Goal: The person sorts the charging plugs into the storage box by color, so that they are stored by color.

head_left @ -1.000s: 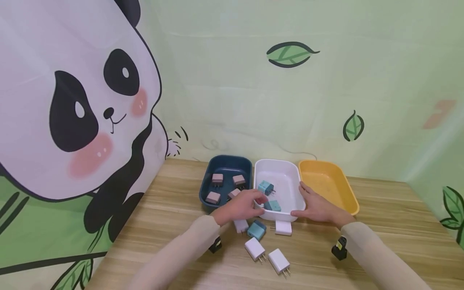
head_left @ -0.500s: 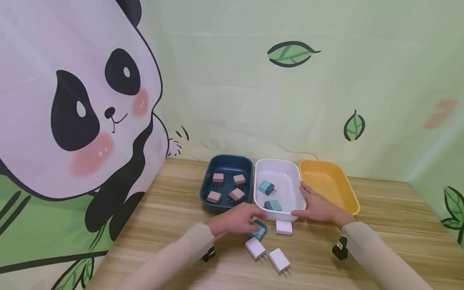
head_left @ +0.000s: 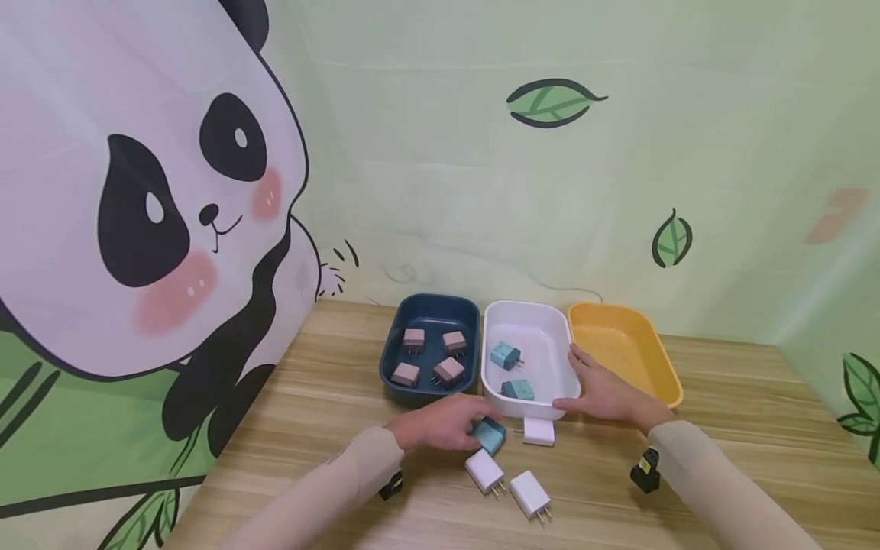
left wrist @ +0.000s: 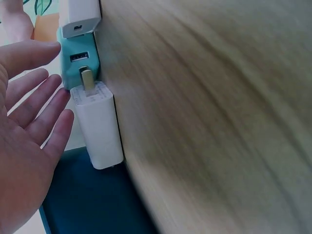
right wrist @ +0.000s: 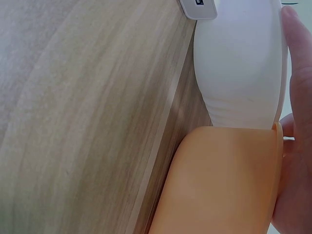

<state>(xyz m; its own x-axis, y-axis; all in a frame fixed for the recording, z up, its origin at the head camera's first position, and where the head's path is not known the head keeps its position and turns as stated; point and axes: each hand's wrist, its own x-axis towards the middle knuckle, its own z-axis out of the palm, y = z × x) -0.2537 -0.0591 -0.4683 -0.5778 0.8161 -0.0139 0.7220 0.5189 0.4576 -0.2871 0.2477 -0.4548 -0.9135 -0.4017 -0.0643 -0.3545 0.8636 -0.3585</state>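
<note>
My left hand (head_left: 447,422) reaches over the near side of the trays, thumb and fingers spread around a teal USB wall charger (head_left: 490,435). In the left wrist view its fingertips are right at the teal charger (left wrist: 72,61), fingers fairly straight. A white charger (left wrist: 100,126) stands beside it there; in the head view that one is hidden under the left hand. My right hand (head_left: 605,391) rests on the near right corner of the white tray (head_left: 491,401), thumb at the front rim and fingers along the right rim. Two teal chargers (head_left: 505,356) lie in that tray.
A dark blue tray (head_left: 389,382) with several pink chargers (head_left: 406,373) adjoins the white tray at left. At right is a yellow tray (head_left: 622,344). White chargers (head_left: 484,471) lie on the wooden table in front, one (head_left: 538,431) against the white tray.
My left hand has moved from over the white tray down toward me to the teal charger on the table, uncovering the tray's front rim. The right hand has stayed in place.
</note>
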